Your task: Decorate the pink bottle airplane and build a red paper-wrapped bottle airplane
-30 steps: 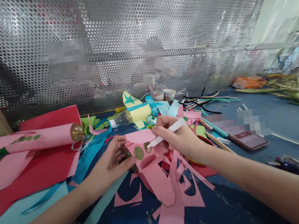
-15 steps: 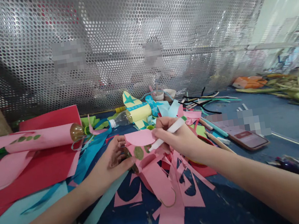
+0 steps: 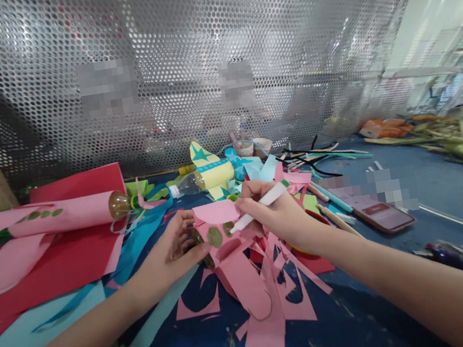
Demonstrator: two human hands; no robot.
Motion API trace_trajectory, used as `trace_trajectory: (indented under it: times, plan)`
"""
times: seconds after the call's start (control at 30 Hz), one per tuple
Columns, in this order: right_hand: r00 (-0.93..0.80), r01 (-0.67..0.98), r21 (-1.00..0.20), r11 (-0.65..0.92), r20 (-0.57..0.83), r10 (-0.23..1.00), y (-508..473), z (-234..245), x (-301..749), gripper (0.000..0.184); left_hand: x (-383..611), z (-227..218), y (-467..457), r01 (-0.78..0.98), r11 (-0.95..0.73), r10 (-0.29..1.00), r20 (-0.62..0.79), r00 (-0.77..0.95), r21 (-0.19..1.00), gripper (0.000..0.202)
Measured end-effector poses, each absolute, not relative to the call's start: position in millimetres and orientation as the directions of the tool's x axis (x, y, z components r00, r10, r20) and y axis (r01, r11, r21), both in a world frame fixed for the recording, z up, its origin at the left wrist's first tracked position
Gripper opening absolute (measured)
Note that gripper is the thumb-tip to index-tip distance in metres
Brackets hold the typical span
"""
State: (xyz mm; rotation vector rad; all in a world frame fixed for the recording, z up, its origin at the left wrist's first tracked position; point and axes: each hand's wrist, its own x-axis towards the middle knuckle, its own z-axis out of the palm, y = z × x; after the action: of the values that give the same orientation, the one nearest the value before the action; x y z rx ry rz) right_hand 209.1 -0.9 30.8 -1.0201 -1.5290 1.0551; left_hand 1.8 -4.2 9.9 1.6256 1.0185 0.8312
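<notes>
One green spot filled, its neighbour part-done, on the pink paper piece.
The pink paper piece (image 3: 215,212) sits mid-view over the blue counter (image 3: 360,317). The left hand (image 3: 179,249) is at its nine o'clock, fingers curled round that side, thumb laid along it. At its three o'clock, the right hand (image 3: 270,208) has fingers pinched around a white marker (image 3: 273,194), its tip slanting toward eight o'clock beside the second spot (image 3: 226,230). The first spot (image 3: 214,237) looks solid green; the second, I judge, needs more filling, though at this size I can't be sure. Toward six o'clock, a pink strip bears just a thin green curve (image 3: 263,317). Well off at nine o'clock, a pink-wrapped bottle (image 3: 73,214) carries a row of filled green spots.
</notes>
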Motion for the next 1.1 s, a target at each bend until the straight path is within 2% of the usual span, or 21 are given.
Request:
trace_trajectory:
  times: [0.13,0.3,0.5,0.67,0.77,0.97,1.1]
  plan:
    - [-0.160,0.124,-0.952,0.280,0.260,0.952,-1,31,209,0.022,2,13,-5,0.229,-0.119,0.909,0.014,0.416,0.966,0.047]
    - [-0.164,0.129,-0.947,0.293,0.271,0.948,-2,31,210,0.024,-2,2,0,0.185,-0.167,0.902,0.075,0.424,0.969,0.043]
    - [-0.157,0.104,-0.952,0.289,0.271,0.950,0,31,210,0.022,-1,3,0,0.195,-0.164,0.921,0.079,0.382,0.967,0.042]
    - [-0.123,-0.046,-0.955,0.294,0.298,0.947,4,33,212,0.028,1,4,0,0.151,-0.178,0.936,0.120,0.330,0.972,0.038]
    - [-0.097,-0.058,-0.953,0.297,0.301,0.949,4,37,214,0.035,-1,1,2,0.121,-0.154,0.935,0.105,0.338,0.981,0.033]
    - [-0.173,-0.010,-0.956,0.293,0.291,0.941,6,33,215,0.034,-1,8,-2,0.094,-0.146,0.912,0.097,0.399,0.985,0.024]
    - [-0.199,-0.016,-0.959,0.283,0.281,0.939,7,26,214,0.035,0,9,-2,0.106,-0.158,0.900,0.099,0.424,0.982,0.032]
